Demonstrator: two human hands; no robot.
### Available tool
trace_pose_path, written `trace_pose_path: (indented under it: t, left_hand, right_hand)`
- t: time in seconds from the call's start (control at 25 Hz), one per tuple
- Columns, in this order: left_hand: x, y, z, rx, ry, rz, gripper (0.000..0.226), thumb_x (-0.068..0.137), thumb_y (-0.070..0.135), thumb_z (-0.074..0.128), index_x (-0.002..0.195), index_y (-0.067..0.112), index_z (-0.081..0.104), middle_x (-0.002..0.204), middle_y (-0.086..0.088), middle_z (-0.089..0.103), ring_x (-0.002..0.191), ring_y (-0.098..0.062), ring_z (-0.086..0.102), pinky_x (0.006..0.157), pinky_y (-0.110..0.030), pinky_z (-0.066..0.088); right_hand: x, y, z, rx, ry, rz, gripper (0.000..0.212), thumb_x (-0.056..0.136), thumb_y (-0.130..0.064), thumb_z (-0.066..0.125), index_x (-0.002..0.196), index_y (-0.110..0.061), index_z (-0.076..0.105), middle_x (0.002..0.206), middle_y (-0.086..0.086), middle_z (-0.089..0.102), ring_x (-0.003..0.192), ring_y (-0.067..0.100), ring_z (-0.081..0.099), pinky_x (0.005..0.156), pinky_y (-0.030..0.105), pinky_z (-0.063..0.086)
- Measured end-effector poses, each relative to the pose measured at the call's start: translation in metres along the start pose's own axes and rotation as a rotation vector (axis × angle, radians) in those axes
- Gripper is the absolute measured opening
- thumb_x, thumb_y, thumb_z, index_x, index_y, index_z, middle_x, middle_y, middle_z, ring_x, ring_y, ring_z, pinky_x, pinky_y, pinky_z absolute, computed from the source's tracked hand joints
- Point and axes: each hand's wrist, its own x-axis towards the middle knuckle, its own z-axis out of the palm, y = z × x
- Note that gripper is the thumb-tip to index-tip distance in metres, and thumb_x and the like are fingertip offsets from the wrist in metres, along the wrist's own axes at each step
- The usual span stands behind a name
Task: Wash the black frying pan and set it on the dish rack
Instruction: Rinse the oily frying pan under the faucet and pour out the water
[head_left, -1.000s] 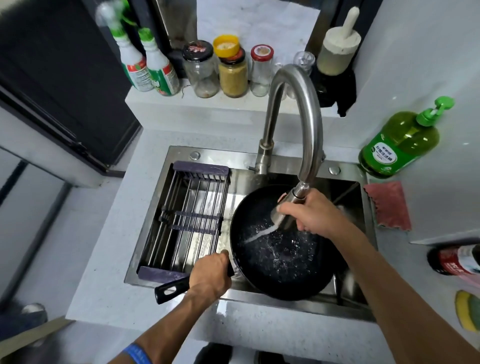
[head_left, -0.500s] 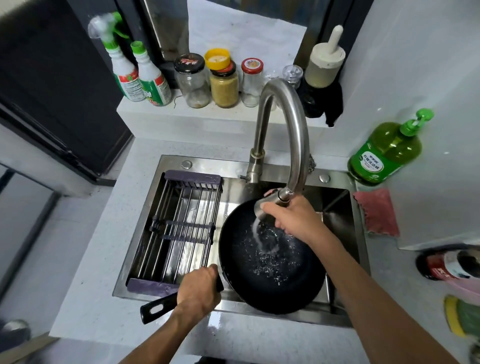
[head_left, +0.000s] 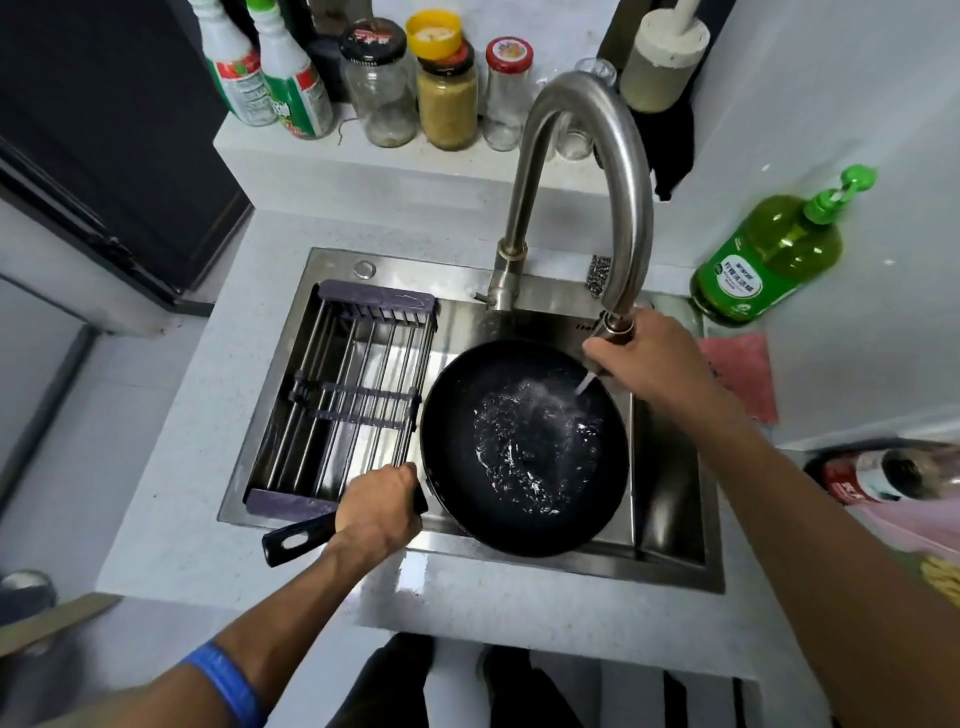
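While left hand (head_left: 382, 512) grips pan (head_left: 524, 447) handle, right hand (head_left: 649, 358) grips, hides spray head.

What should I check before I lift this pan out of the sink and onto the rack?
1. Left hand has a firm grip on the pan handle: ok.
2. Frying pan drained: not ok, water pools inside.
3. Spray off: not ok, right hand aims the faucet head and water runs.
4. Dish rack free to take it: ok.
5. Pan fully clean: cannot tell.
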Motion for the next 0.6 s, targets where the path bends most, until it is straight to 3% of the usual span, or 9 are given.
trace_pose_path:
  t: [0.2,0.4,0.48,0.6]
  left_hand:
    - [-0.002,-0.004,0.001,-0.014,0.006,-0.009,0.025,0.075,0.028,0.062,0.098,0.019,0.057,0.089,-0.003,0.067,0.08,-0.025,0.066,0.062,-0.03,0.042]
    - [-0.002,-0.002,0.003,-0.03,-0.024,-0.028,0.023,0.074,0.028,0.062,0.096,0.019,0.06,0.088,-0.002,0.068,0.079,-0.023,0.066,0.064,-0.03,0.045]
    - [-0.001,0.0,0.004,-0.029,-0.032,-0.029,0.025,0.074,0.032,0.065,0.095,0.019,0.059,0.089,-0.001,0.068,0.079,-0.023,0.066,0.061,-0.029,0.043]
    - [0.0,0.0,0.009,-0.039,-0.049,-0.033,0.024,0.073,0.03,0.064,0.094,0.019,0.061,0.088,-0.001,0.068,0.078,-0.022,0.065,0.059,-0.027,0.039]
  right_hand:
    - [-0.009,0.001,-0.012,-0.091,-0.072,0.037,0.031,0.077,-0.046,0.068,0.066,-0.018,0.062,0.065,-0.001,0.064,0.065,0.018,0.061,0.06,0.028,0.042]
    - [-0.013,-0.002,-0.007,-0.028,-0.161,0.081,0.034,0.065,-0.055,0.065,0.065,-0.021,0.065,0.05,-0.01,0.06,0.058,0.013,0.059,0.055,0.027,0.039]
    - [-0.014,-0.005,0.001,0.096,-0.17,0.047,0.024,0.071,-0.052,0.067,0.065,-0.029,0.066,0.056,-0.016,0.065,0.059,0.011,0.061,0.057,0.029,0.04]
    - [-0.013,-0.008,0.005,0.284,-0.047,0.02,0.03,0.076,-0.047,0.075,0.071,-0.017,0.07,0.07,-0.01,0.073,0.064,0.006,0.067,0.064,0.03,0.049]
